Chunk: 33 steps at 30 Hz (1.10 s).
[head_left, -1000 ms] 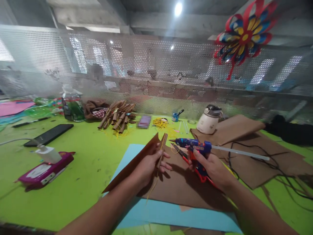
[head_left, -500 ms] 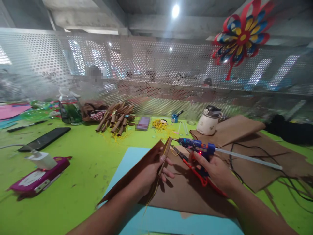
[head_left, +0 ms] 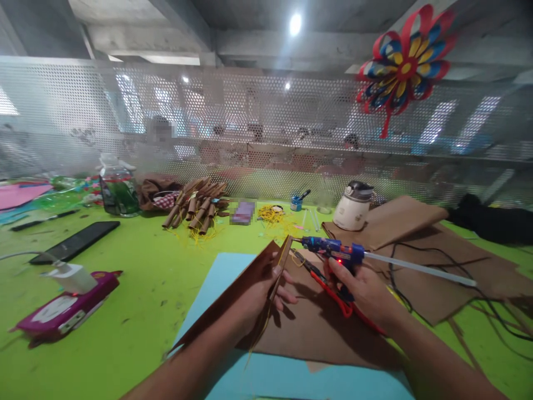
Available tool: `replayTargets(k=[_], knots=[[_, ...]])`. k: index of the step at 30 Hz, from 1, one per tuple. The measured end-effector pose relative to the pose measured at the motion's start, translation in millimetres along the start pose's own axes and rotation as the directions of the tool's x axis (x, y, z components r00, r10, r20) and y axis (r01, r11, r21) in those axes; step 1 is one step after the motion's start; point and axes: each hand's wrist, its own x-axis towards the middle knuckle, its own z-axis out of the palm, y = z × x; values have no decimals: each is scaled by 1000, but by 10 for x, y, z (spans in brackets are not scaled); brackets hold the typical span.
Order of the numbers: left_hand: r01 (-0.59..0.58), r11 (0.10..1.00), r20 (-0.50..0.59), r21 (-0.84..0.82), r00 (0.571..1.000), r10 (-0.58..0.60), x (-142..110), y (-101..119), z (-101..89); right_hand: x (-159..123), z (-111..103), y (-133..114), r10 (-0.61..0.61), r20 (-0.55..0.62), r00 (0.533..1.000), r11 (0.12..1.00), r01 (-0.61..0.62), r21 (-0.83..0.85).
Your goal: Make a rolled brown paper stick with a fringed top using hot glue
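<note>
My left hand (head_left: 266,289) is closed round a folded brown paper sheet (head_left: 233,297), its edge standing up with yellow string along it. In my right hand (head_left: 362,286) is a blue glue gun (head_left: 333,249), a red light glowing on its side and a long clear glue stick out of its back. Its nozzle tip is at the top end of the paper's edge; whether it touches, I cannot tell. Beneath my right hand lie red-handled scissors (head_left: 328,289) on a brown paper sheet (head_left: 300,336), over light blue paper (head_left: 225,266).
Rolled brown paper tubes (head_left: 200,208), yellow string (head_left: 270,214) and a white kettle-like pot (head_left: 353,206) stand at the back. A black phone (head_left: 77,241) and a purple power strip (head_left: 69,305) lie left. A dark cable (head_left: 393,278) crosses brown paper on the right.
The view has shifted slightly. Both hands, the paper and the glue gun keep nearly the same positions, the nozzle still at the paper's upper end.
</note>
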Motion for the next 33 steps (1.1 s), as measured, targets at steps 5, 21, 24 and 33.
replayTargets(k=[5, 21, 24, 33], knots=[[-14, 1000, -3, -6, 1000, 14, -13, 20, 16, 22, -5, 19, -9, 3, 1000, 1000, 9, -25], [-97, 995, -43, -38, 995, 95, -8, 22, 14, -3, 28, -30, 32, 18, 999, 999, -33, 39], [-85, 996, -24, -38, 996, 84, 1, 1, 1, -18, 33, -38, 50, 32, 998, 998, -51, 26], [-123, 990, -48, -74, 992, 120, -14, 28, 45, 30, 21, 72, -21, -28, 999, 999, 22, 40]])
